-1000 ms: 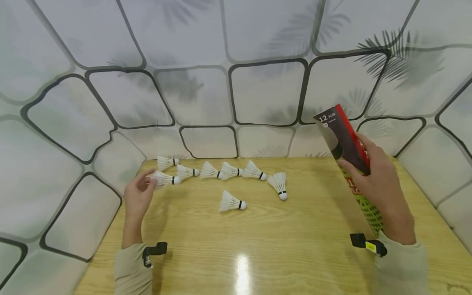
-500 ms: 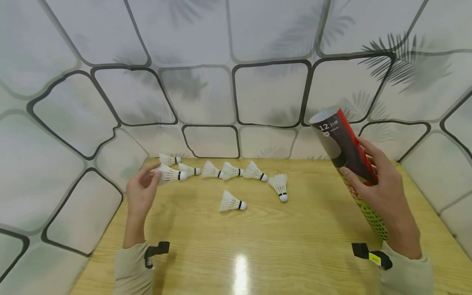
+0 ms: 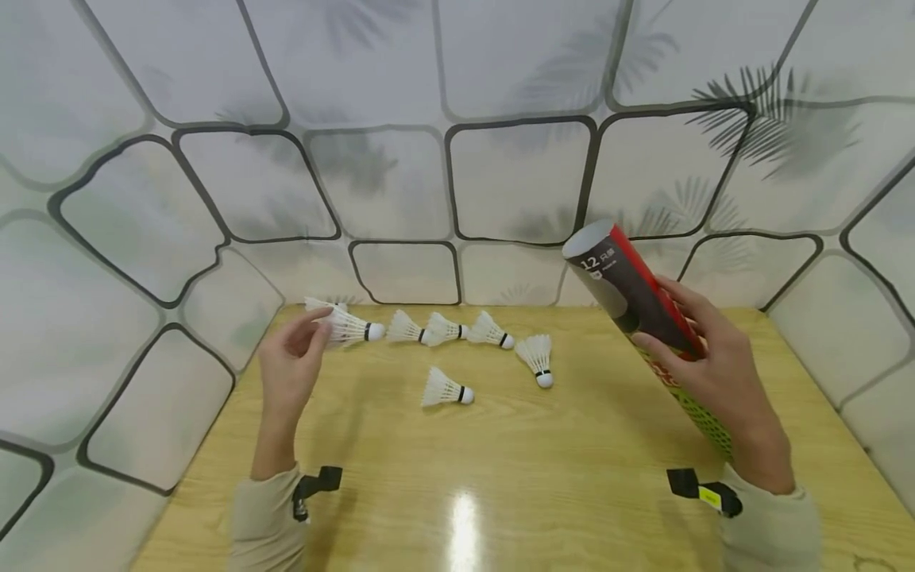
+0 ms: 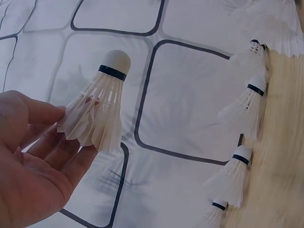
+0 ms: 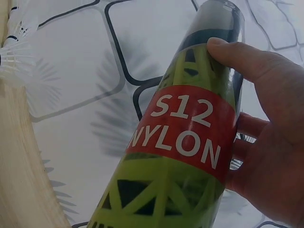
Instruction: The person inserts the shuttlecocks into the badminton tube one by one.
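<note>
My left hand [image 3: 291, 373] pinches a white shuttlecock [image 3: 353, 327] by its feather skirt, above the far left of the table. In the left wrist view, thumb and fingers hold the skirt edge and the cork [image 4: 116, 61] points up and away. My right hand [image 3: 718, 377] grips a shuttlecock tube [image 3: 622, 290], black, red and green, marked "12". The tube leans up to the left, its pale round end raised. In the right wrist view, the tube [image 5: 175, 128] reads "S12 NYLON", with the thumb along its side. The fingers' far side is partly hidden.
Several shuttlecocks lie in a row along the table's back edge, among them one shuttlecock [image 3: 538, 357] at the row's right end. Another shuttlecock [image 3: 445, 389] lies nearer the middle of the wooden table [image 3: 543, 477]. A patterned cloth wall [image 3: 522, 183] rises behind.
My left hand has lifted the shuttlecock and moved it right, now overlapping others in the row. The tube first tipped to show its round end, then moved left with my right hand.
</note>
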{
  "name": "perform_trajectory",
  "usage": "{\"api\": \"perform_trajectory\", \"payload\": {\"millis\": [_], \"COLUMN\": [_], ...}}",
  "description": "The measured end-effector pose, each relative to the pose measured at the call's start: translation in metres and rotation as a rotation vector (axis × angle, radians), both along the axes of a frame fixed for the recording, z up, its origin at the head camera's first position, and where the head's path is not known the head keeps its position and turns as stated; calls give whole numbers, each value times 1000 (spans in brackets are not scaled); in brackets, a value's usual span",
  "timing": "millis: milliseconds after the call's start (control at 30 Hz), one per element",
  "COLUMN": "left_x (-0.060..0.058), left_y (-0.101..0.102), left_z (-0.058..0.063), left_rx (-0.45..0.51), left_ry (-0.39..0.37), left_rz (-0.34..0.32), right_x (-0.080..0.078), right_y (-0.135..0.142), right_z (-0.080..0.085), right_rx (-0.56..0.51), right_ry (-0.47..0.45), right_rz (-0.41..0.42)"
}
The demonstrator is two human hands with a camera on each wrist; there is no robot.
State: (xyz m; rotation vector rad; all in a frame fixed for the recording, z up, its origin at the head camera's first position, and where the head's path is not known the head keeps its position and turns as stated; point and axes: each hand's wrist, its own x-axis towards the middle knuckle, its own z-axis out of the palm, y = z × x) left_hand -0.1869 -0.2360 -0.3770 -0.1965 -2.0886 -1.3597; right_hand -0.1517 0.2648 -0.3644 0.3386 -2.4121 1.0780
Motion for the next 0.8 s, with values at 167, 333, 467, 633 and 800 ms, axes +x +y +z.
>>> {"api": "perform_trajectory", "payload": {"millis": [167, 333, 467, 633, 800], "left_x": [-2, -1, -4, -6, -8], "left_y": [9, 23, 36, 50, 63], "left_z": [9, 22, 30, 36, 43], "left_rx": [40, 56, 67, 105, 147], "left_ry": [27, 88, 137, 166, 203], "left_rz": [-50, -101, -135, -164, -187], "right_x": [-2, -4, -6, -6, -8], "right_y": [-6, -15, -20, -22, -22], "right_z": [-1, -3, -5, -8, -10], "right_rx": [-8, 13, 22, 15, 25], "right_ry": [43, 115, 124, 117, 112], "right_rz": [36, 76, 108, 148, 175]}}
